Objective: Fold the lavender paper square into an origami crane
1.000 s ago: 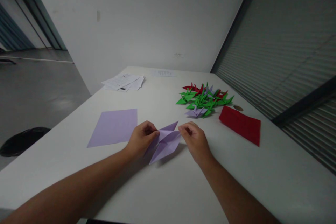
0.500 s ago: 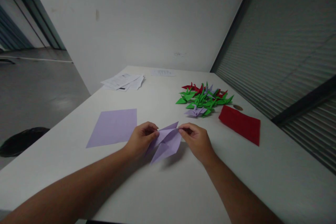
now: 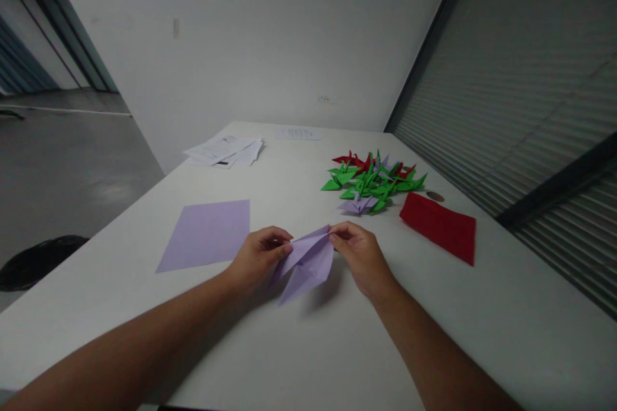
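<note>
Toward six o'clock, we see folded lilac paper [image 3: 308, 268] above a white table [image 3: 299, 359]. Our left hand [image 3: 260, 253] pinches its nine-o'clock side; our right hand [image 3: 360, 257] pinches three. Since a second ago, its rear flap [image 3: 313, 236] has drawn nearer that hand: the fold, we judge, is narrowing.

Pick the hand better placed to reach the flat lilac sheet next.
Left, I'd judge: the left hand is beside the flat lilac sheet, while the right hand is farther, beyond the folded lilac paper. Both pinch that paper, so the left must let go first.
</note>
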`<state>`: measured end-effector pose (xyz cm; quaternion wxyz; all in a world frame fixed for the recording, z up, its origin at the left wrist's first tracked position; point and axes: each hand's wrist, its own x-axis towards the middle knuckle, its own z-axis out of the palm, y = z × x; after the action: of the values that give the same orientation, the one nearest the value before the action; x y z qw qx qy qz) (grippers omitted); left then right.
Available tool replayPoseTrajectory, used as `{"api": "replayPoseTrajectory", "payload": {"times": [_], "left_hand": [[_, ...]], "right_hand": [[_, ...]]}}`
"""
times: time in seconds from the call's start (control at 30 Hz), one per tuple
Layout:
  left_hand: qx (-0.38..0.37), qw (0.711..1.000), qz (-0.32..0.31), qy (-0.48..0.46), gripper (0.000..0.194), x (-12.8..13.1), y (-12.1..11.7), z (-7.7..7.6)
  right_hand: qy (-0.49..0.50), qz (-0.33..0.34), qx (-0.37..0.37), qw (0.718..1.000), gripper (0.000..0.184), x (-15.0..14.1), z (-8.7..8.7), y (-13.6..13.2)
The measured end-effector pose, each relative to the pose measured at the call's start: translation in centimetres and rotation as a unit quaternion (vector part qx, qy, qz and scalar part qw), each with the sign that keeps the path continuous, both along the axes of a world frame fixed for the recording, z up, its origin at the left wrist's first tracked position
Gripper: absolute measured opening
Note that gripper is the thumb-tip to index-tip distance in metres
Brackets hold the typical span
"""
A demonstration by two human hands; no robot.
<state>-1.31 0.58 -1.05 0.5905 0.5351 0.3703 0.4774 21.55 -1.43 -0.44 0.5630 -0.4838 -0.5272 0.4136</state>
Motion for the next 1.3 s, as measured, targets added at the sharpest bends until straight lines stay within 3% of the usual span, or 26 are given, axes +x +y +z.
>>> {"api": "replayPoseTrajectory", "payload": {"times": [0.17,0.73,1.3], "left_hand": [[-0.008,0.999,-0.019,-0.026,0.031,0.03,0.14,-0.4],[0.044,0.991,-0.075,0.106,0.025,-0.65,0.06,0.45],[0.025,0.991,-0.107,0.082,0.025,-0.7,0.21,0.22]], "right_hand": [[0.004,-0.015,0.011,1.0,0.02,0.01,-0.01,-0.1],[0.039,-0.001,0.03,0.999,0.023,-0.01,0.16,-0.32],[0.039,-0.006,0.05,0.998,0.02,-0.06,0.41,-0.47]]}}
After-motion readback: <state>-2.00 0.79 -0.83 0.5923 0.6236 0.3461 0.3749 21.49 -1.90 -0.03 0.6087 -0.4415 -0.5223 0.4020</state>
